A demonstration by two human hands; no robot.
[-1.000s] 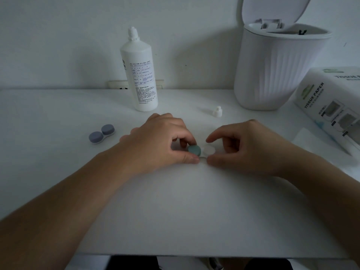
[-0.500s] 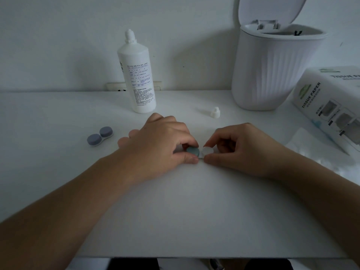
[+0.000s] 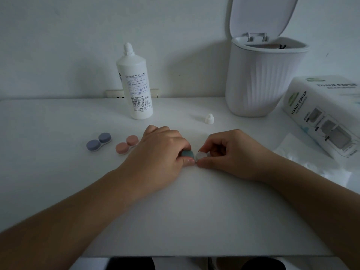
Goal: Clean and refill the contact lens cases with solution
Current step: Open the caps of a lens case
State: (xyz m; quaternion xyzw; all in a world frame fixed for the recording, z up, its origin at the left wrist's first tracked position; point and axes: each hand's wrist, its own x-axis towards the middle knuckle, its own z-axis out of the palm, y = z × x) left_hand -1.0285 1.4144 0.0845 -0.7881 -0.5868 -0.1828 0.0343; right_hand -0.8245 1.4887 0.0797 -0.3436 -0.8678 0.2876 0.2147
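Head view: small two-well plastic contact lens case [image 3: 193,156] at mid-table [image 3: 194,211], teal round cap pinched by left hand [image 3: 162,152], white cap pinched by right hand [image 3: 229,152]. Best twisted gently, base held flat (smooth plastic, slippery). Behind: tall glossy white solution bottle [image 3: 136,88], uncapped.

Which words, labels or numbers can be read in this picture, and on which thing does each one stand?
"TISSUE PAPER": on the side of the tissue pack, running along its edge.
"TISSUE PAPER": again on the top of the same pack, fainter.
Small lines under these words and beside the pictures on the pack: too small to read.
Bottle: a printed table and lines of fine text, too small and blurred to read.
The lens cases, the bin and the loose cap show no text.
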